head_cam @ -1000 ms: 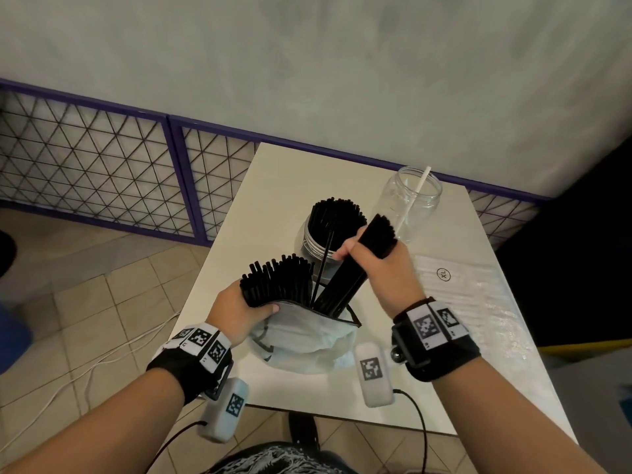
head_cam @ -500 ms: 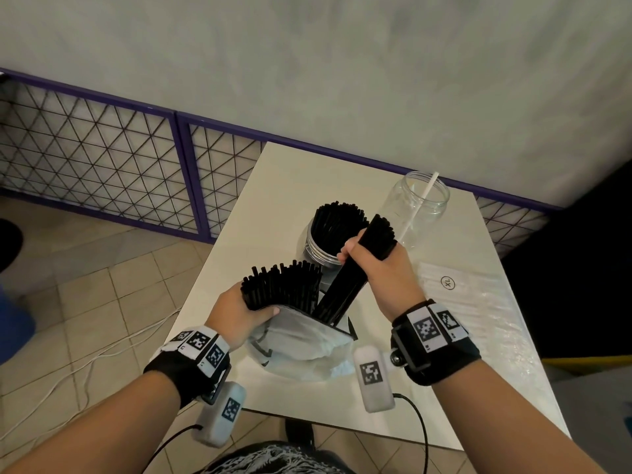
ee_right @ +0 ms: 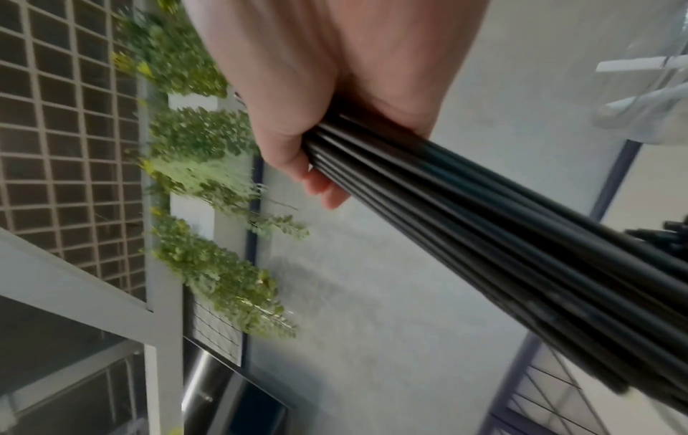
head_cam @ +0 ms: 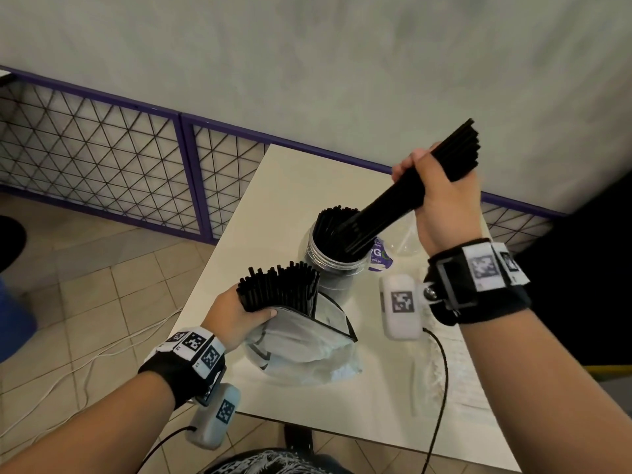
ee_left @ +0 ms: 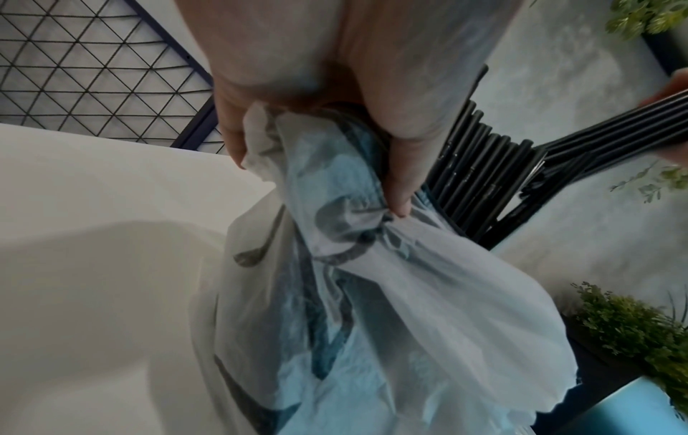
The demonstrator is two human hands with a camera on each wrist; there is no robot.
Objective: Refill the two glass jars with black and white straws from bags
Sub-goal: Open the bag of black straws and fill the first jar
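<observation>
My right hand (head_cam: 434,196) grips a bundle of black straws (head_cam: 393,203), lifted clear of the bag and slanting down-left, its lower ends over the mouth of the glass jar (head_cam: 337,258) that holds several black straws. In the right wrist view the bundle of black straws (ee_right: 502,229) runs out of my right hand (ee_right: 335,117). My left hand (head_cam: 236,313) holds the neck of the pale plastic bag (head_cam: 307,343), from which more black straws (head_cam: 280,285) fan out. In the left wrist view my left hand (ee_left: 391,132) pinches the bag (ee_left: 391,294). The second jar is mostly hidden behind my right wrist.
The white table (head_cam: 307,179) ends close to my body and on the left. A clear bag of white straws (head_cam: 451,371) lies flat at the right. A purple-framed mesh fence (head_cam: 102,159) and a grey wall stand behind. A white cable (head_cam: 102,354) crosses the tiled floor.
My right hand has pulled the bundle of black straws out of the bag and lifted it up and right, tilting it over the black-straw jar. The left hand keeps holding the bag.
</observation>
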